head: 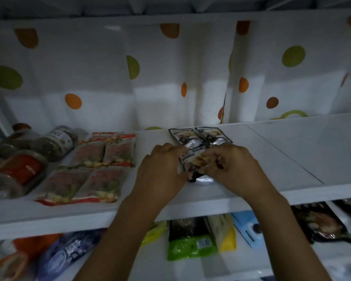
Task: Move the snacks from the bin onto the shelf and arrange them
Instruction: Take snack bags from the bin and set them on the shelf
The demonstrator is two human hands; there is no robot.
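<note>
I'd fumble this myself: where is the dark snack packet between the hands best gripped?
By its side edges, one hand from each side, as the left hand and right hand do: the dark packet looks thin and floppy, and two matching packets lie right behind.

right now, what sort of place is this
Likely a home pantry or small shop's shelving: white shelf, red snack packets in rows, dotted curtain behind. The left hand and right hand hold a dark packet.

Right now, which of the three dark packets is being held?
The front packet, nearest the shelf edge: left hand and right hand both pinch it. The rear-left packet and rear-right packet lie flat behind it.
</note>
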